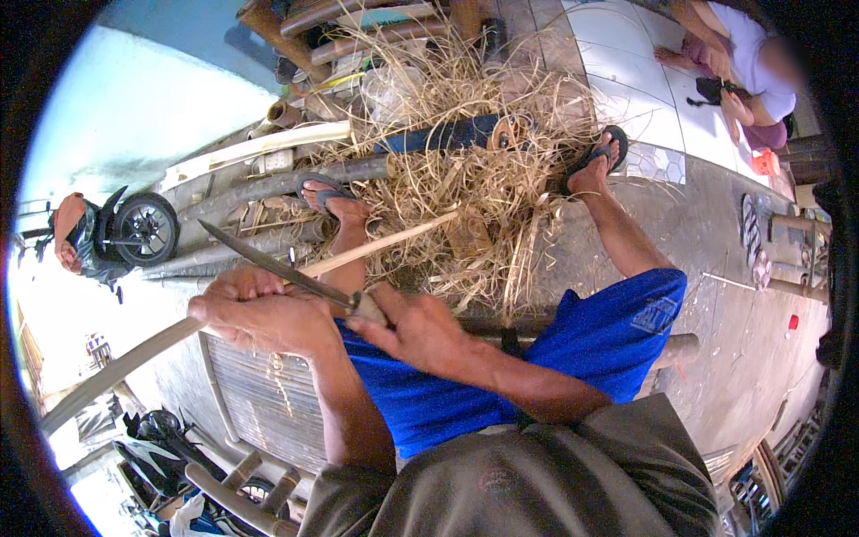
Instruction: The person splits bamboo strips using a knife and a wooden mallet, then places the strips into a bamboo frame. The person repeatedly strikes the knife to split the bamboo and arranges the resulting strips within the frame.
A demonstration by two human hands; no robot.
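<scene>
My left hand point(268, 313) is closed around a long, pale strip of bamboo point(380, 243). One end of the strip reaches toward the shavings ahead, and the other runs out to the lower left. In my right hand point(420, 331) is a knife point(268, 261), gripped by its short, light handle. Its dark, slightly curved blade points to the upper left and crosses the strip just beyond my left fingers. Whether the edge touches the strip I cannot tell. Thin curled shavings point(483, 192) lie heaped between and beyond my sandalled feet.
Bamboo poles point(277, 183) lie on the left beyond my foot, near a motorbike wheel point(148, 230). A blue cylinder point(438, 134) sits among the shavings. Another person point(752, 67) sits at the upper right. A bamboo frame point(242, 492) stands at the lower left.
</scene>
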